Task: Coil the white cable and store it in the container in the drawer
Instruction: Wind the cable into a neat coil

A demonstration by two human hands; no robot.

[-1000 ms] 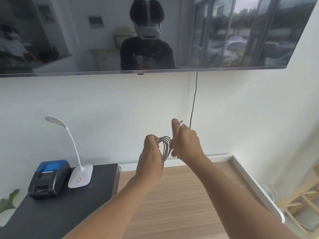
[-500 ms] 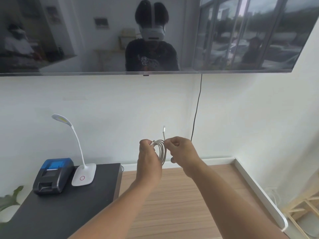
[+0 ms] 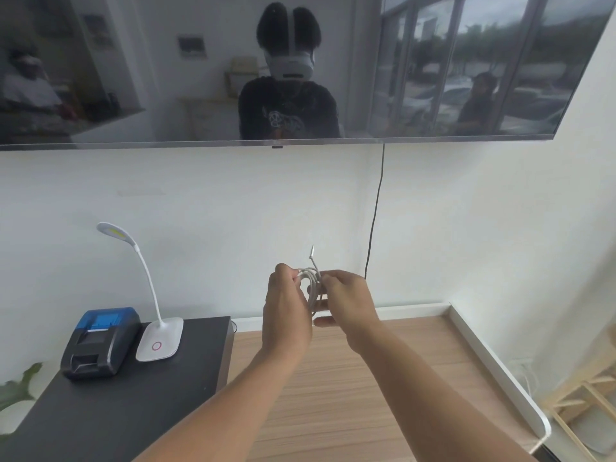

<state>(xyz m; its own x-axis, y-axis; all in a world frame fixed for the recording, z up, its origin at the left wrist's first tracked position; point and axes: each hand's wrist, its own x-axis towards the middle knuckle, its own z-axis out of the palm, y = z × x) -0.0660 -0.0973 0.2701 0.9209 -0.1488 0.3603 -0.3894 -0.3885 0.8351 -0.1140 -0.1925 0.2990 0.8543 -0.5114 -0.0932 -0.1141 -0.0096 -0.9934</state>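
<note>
The white cable point(image 3: 312, 288) is wound into a small bundle of loops, held in the air in front of the wall. My left hand point(image 3: 286, 311) grips the left side of the loops. My right hand point(image 3: 348, 303) pinches the right side of the bundle. One plug end of the cable sticks up above both hands. No drawer or container is in view.
A wooden tabletop point(image 3: 350, 395) with a white raised edge lies below my arms. A black cabinet point(image 3: 116, 411) at the left carries a blue-and-black printer point(image 3: 100, 341) and a white desk lamp point(image 3: 160, 341). A wall-mounted TV point(image 3: 300, 68) hangs above, with a black cord point(image 3: 375, 215) running down.
My right hand has come down from a raised thumb position onto the bundle. The free plug end now points up above the loops. Both hands sit slightly lower.
</note>
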